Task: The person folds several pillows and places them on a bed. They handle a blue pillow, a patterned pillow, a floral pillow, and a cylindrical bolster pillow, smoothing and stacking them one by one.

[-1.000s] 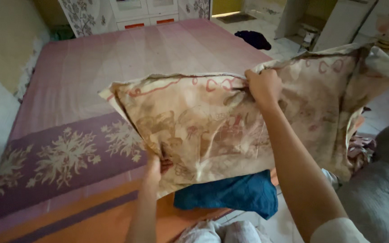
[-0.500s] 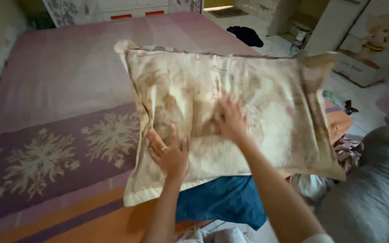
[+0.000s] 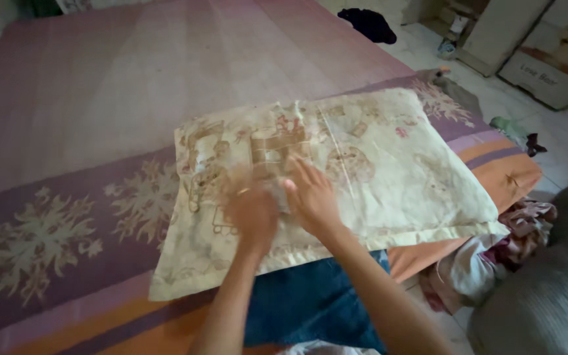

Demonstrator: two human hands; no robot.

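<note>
The pillow lies flat on the bed, its near edge overhanging a blue cloth. Both hands rest on its top face, near the front edge.

Grip state: the right hand is open, palm down, fingers spread; nothing is clasped. The left hand, just left of it, is blurred, so I cannot tell whether its fingers are flat or curled.

Hazards, as judged from this position:

1. Slippage. Flat palms hold by friction only. A push away from the hands may slide the pillow across the sheet rather than flatten it.
2. Overhang. To the right of the hands the pillow reaches the bed's edge, above a heap of clothes on the floor. A sideways shove may tip it off.
3. Snagging. The blue cloth beneath the hands may bunch and drag along.
</note>
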